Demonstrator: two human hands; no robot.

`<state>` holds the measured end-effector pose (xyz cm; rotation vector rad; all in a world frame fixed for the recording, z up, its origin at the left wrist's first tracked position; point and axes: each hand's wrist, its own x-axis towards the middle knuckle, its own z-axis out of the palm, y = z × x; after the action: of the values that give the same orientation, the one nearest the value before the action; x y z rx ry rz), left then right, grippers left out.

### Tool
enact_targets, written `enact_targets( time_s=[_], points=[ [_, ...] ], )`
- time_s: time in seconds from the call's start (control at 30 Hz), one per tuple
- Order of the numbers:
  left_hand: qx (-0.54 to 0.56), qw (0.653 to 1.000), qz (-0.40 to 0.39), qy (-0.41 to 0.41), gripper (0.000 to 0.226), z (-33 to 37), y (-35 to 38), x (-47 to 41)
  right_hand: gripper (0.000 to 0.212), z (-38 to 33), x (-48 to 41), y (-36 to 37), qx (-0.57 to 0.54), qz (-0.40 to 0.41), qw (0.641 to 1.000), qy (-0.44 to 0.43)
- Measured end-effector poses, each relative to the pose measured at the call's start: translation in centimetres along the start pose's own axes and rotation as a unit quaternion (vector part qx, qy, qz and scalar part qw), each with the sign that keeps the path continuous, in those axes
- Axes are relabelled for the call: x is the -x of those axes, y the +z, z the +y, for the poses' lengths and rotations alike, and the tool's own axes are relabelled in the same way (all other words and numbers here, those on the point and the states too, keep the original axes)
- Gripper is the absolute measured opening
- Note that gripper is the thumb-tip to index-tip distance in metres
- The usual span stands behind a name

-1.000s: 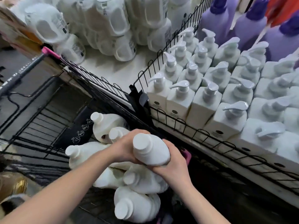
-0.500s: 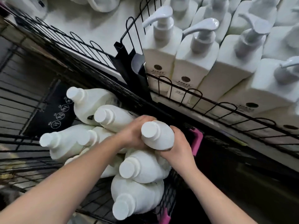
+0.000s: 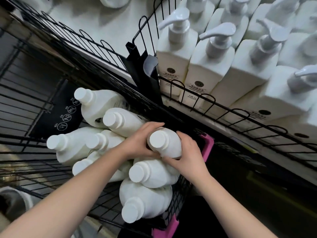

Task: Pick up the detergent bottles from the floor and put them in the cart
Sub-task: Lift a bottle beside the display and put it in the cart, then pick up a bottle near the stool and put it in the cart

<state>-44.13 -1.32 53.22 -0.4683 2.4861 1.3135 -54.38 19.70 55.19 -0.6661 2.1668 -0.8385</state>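
step: placing, as I judge it; one detergent bottle (image 3: pixel 165 144) is being held over the cart (image 3: pixel 179 202) and is not yet let go.
left grip (image 3: pixel 139 141): fingers and thumb curled round the bottle's left side just below the cap, holding it.
right grip (image 3: pixel 187 156): wrapped round the bottle's right and lower side, fingers curled against the body. So this is a two-handed hold.
bottle pose: white, cap on and facing the camera, body pointing down into the cart's corner, just beside the pink corner guard (image 3: pixel 208 143).
contact: the base is hidden behind the hands, so I cannot tell if it already rests on the pile.
loaded bottles (image 3: pixel 151 173): several white ones lie heaped in the cart with caps mostly toward the camera. The held one sits right above this heap.
cart detail: black wire, with a black icon panel (image 3: pixel 56 114) on the inside wall.
shelf side: pump bottles (image 3: pixel 173 54) stand upright behind a wire fence (image 3: pixel 205 98), right of the cart. They are not task items.
progress: looks well along. The floor stock is not in view, so the remaining count is unknown.
next move: lower the bottle into the gap between the heap and the cart wall, feel it settle, then loosen both hands together and draw back. After that, go down to the floor for another.
risk: the round bodies are stacked loosely, so a bottle dropped on top could roll or nudge its neighbours. Seat it low against the wire.
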Motion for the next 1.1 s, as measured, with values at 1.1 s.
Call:
enact_targets(
  time_s=[1.1],
  points=[
    [0.018,0.880,-0.161,0.447,0.083,39.2,1.4,13.3,0.067,-5.8,41.0,-15.7,-0.090,0.526,0.845,-0.044]
  ],
)
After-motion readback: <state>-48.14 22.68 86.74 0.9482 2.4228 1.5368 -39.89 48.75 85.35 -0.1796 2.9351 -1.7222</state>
